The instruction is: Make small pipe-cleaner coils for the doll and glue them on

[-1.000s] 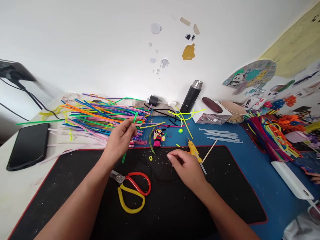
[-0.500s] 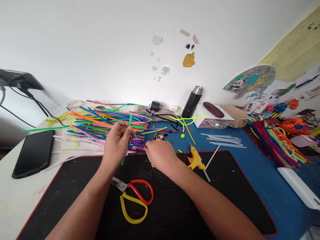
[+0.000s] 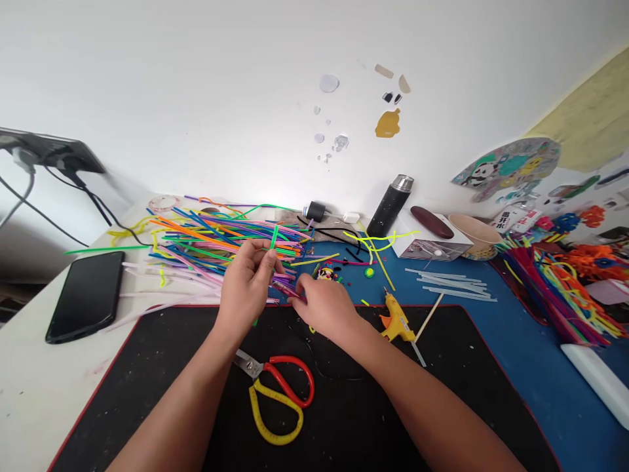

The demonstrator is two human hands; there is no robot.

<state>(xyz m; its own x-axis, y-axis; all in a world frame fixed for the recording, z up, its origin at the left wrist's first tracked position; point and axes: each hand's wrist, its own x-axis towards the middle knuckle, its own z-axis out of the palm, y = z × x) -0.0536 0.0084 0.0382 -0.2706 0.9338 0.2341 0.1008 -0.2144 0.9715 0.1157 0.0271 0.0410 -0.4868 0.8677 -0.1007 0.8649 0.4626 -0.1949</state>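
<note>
My left hand (image 3: 249, 278) is closed, thumb and fingers pinching a green pipe cleaner (image 3: 274, 237). One end of it points up past the thumb, and a green piece also shows below the hand. Just to the right, my right hand (image 3: 327, 303) grips a slim pinkish-red object (image 3: 285, 289) between thumb and fingers. It slants toward my left hand; its kind is unclear. Beyond my right hand sits a small colourful figure (image 3: 325, 272), partly hidden by it. Scissors (image 3: 278, 393) with one red and one yellow handle lie on the black mat (image 3: 373, 419) below my hands.
Loose coloured pipe cleaners (image 3: 196, 236) lie behind my left hand. A yellow glue gun (image 3: 397, 319) and clear glue sticks (image 3: 455, 283) are on the right. A black flask (image 3: 390, 206) stands near the wall, beside a white box (image 3: 432, 244). A phone (image 3: 87, 295) lies left.
The slim pinkish-red object, which lay level before, now slants up to the left in my right hand. My left hand keeps its pinch on the green pipe cleaner. The whole view has shifted slightly.
</note>
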